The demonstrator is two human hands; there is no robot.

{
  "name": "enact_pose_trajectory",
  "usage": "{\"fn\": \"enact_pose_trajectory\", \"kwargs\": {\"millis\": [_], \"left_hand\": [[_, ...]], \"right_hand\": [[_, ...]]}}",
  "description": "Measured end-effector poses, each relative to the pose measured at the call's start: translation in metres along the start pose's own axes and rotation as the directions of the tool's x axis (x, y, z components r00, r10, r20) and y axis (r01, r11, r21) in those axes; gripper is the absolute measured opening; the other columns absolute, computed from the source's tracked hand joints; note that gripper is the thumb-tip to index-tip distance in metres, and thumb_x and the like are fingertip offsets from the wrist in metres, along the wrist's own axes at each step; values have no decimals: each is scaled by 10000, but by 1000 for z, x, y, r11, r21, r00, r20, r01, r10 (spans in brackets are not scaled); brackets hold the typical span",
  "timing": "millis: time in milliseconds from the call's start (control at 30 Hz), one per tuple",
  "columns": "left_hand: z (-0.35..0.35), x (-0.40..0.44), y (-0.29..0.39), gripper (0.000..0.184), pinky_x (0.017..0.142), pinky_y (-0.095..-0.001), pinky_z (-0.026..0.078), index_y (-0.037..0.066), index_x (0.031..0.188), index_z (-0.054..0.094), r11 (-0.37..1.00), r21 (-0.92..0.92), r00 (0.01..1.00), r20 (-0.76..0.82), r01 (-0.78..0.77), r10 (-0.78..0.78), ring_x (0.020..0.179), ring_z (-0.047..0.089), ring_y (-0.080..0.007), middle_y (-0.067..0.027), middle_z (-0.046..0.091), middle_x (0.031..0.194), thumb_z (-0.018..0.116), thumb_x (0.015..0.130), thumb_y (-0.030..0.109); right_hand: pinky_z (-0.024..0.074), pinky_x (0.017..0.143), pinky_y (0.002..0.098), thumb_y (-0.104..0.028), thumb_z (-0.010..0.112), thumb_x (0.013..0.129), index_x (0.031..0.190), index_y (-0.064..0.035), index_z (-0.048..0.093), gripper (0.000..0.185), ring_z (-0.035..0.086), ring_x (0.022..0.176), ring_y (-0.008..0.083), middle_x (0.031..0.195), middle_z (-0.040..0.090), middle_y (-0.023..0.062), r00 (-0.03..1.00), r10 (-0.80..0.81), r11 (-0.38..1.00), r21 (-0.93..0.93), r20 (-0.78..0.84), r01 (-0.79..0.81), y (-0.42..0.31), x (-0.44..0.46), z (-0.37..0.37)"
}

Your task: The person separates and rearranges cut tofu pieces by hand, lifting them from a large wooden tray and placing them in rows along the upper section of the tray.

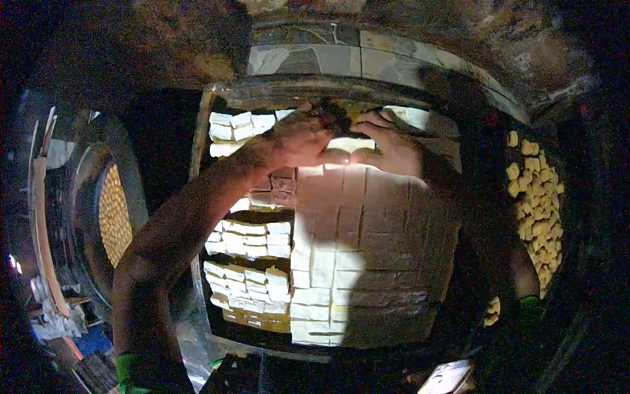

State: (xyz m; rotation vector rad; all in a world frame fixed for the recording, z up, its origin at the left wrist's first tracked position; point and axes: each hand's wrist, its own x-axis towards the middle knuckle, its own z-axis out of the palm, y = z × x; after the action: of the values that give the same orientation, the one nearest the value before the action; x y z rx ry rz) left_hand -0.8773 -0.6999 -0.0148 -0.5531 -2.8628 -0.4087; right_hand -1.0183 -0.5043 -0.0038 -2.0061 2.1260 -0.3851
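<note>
A large slab of white tofu (315, 262), cut into a grid of blocks, fills the middle and right of a wooden-framed tray (202, 125). At the tray's far side, my left hand (298, 139) and my right hand (392, 150) curve in from either side around a row of tofu blocks (351, 143). Both thumbs lie along the near face of that row, their tips almost meeting. The fingertips at the back are partly lost in shadow. Separated rows of tofu (246, 289) lie on the tray's left side, with gaps between them.
On the left stands a round pan (85, 197) full of small golden pieces (115, 213). More yellowish pieces (541, 217) are heaped on the right. A tiled ledge (308, 60) runs behind the tray. A bright-screened object (446, 376) is at the bottom.
</note>
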Motion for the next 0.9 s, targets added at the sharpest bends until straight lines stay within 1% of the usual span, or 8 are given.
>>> {"fn": "enact_pose_trajectory", "kwargs": {"millis": [233, 300, 367, 433, 633, 767, 800, 900], "left_hand": [[16, -23, 27, 444, 984, -478, 487, 48, 1275, 587, 967, 122, 837, 483, 225, -256, 1143, 592, -389, -223, 638, 1171, 573, 913, 304], [3, -23, 37, 607, 780, -434, 579, 26, 1230, 595, 972, 166, 905, 366, 168, -219, 888, 684, -351, -199, 674, 1029, 602, 880, 522], [-8, -14, 44, 691, 729, -430, 608, 3, 1225, 582, 959, 157, 863, 420, 235, -280, 826, 712, -353, -201, 681, 1009, 633, 858, 586], [15, -20, 29, 813, 829, -458, 585, -39, 1266, 521, 988, -48, 987, 77, 146, -142, 934, 685, -395, -234, 653, 1106, 692, 802, 605], [5, -13, 33, 1001, 1068, -438, 445, -75, 1396, 380, 922, -235, 928, 287, 309, -237, 1248, 529, -418, -306, 508, 1351, 715, 770, 631], [10, -18, 45, 938, 1085, -459, 413, -66, 1378, 409, 953, -213, 975, 87, 217, -203, 1285, 473, -430, -309, 462, 1375, 727, 785, 587], [17, -20, 43, 916, 1059, -473, 424, -61, 1353, 434, 977, -129, 986, 25, 167, -165, 1253, 481, -438, -297, 472, 1343, 733, 776, 585], [35, -32, 49, 828, 944, -503, 456, -25, 1260, 524, 988, 84, 984, -132, 132, -120, 1114, 513, -423, -242, 507, 1195, 740, 742, 584]], "right_hand": [[325, 1151, 472, -430, 638, 911, 1423, -4, 428, 698, 360, 1395, 418, 1445, 445, 268, 950, 170, 970, 126, 260, -208, -22, -32, 27], [336, 1142, 476, -418, 652, 910, 1463, -23, 371, 736, 383, 1380, 419, 1410, 483, 279, 952, 126, 912, 344, 278, -221, -25, -32, 21], [387, 1097, 458, -410, 726, 859, 1434, -22, 402, 766, 466, 1317, 402, 1353, 533, 265, 968, 202, 965, 136, 148, -223, -26, -35, 32], [443, 1016, 404, -422, 793, 799, 1344, 5, 471, 764, 569, 1183, 343, 1266, 589, 218, 929, 142, 683, 645, 341, -341, -24, -18, 5], [421, 1064, 402, -450, 847, 709, 1413, 55, 425, 964, 539, 1247, 350, 1339, 555, 255, 943, 138, 839, 471, 302, -274, -2, -10, 16], [446, 1029, 422, -384, 879, 665, 1356, 42, 497, 897, 559, 1210, 358, 1289, 597, 236, 968, 212, 883, 399, 133, -248, -21, -27, 27], [479, 944, 430, -315, 897, 624, 1279, -21, 561, 793, 581, 1118, 367, 1183, 630, 204, 993, 98, 990, 111, -59, -91, -31, -32, 20], [492, 883, 435, -216, 885, 599, 1217, -90, 584, 699, 580, 1038, 374, 1088, 583, 187, 951, 175, 972, 197, -254, -126, -42, -42, 44]]}}
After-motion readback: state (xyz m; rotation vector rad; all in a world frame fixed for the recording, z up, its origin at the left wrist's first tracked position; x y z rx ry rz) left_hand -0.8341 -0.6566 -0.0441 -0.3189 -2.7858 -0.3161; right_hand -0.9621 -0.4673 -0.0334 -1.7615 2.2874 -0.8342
